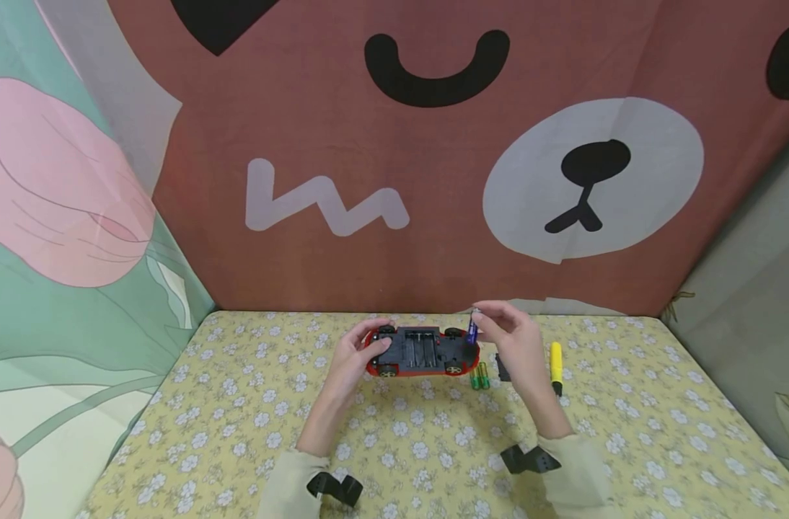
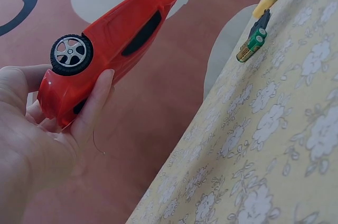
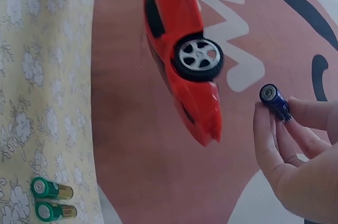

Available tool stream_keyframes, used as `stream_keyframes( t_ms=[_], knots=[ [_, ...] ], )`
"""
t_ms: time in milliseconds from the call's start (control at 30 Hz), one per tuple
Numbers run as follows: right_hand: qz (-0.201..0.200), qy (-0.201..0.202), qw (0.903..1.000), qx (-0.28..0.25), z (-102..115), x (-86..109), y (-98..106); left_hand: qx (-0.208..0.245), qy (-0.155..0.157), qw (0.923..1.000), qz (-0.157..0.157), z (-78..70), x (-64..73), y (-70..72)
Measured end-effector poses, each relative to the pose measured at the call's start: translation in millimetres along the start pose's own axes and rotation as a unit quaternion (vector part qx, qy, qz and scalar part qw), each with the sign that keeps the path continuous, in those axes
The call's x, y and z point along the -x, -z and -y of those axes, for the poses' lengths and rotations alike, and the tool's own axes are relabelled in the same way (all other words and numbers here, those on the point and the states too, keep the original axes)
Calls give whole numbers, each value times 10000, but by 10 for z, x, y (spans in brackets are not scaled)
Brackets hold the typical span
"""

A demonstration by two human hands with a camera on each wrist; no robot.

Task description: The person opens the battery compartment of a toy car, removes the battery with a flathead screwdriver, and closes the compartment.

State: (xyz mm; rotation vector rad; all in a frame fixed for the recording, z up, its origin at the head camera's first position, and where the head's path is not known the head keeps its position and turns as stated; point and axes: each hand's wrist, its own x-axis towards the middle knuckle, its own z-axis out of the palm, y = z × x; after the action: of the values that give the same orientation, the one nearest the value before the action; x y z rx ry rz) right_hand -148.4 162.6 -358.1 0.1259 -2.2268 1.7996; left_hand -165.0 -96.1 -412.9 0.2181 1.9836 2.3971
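Observation:
My left hand (image 1: 355, 353) grips one end of a red toy car (image 2: 121, 34), thumb on its underside in the head view. The car is held upside down above the table, wheels upward. An uncovered battery compartment (image 1: 421, 349) with parallel slots shows in the middle of its dark base. Beside the car's other end, my right hand (image 1: 514, 342) pinches a dark blue battery (image 3: 274, 101) between thumb and fingers. Two green batteries (image 3: 53, 188) lie side by side on the table below. Partly hidden behind my right hand is a small black piece (image 1: 502, 367).
A yellow screwdriver (image 2: 268, 1) with a black collar and metal shaft lies right of my right hand. Yellow flowered cloth (image 1: 252, 425) covers the table. Behind its far edge hangs a brown curtain (image 1: 316, 267) with a bear print.

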Motion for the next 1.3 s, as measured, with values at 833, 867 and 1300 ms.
stream_keyframes(
  t_ms=[833,867,1300],
  knots=[
    [-213,-889,9940,-605,-335,-105,361,-52,11,10000,25,15,-2,15],
    [-206,-962,9934,-594,-349,-107,372,-47,7,10000,30,15,-2,15],
    [-55,-1738,9836,-481,-632,-116,438,-32,14,10000,34,17,-3,14]
  ],
)
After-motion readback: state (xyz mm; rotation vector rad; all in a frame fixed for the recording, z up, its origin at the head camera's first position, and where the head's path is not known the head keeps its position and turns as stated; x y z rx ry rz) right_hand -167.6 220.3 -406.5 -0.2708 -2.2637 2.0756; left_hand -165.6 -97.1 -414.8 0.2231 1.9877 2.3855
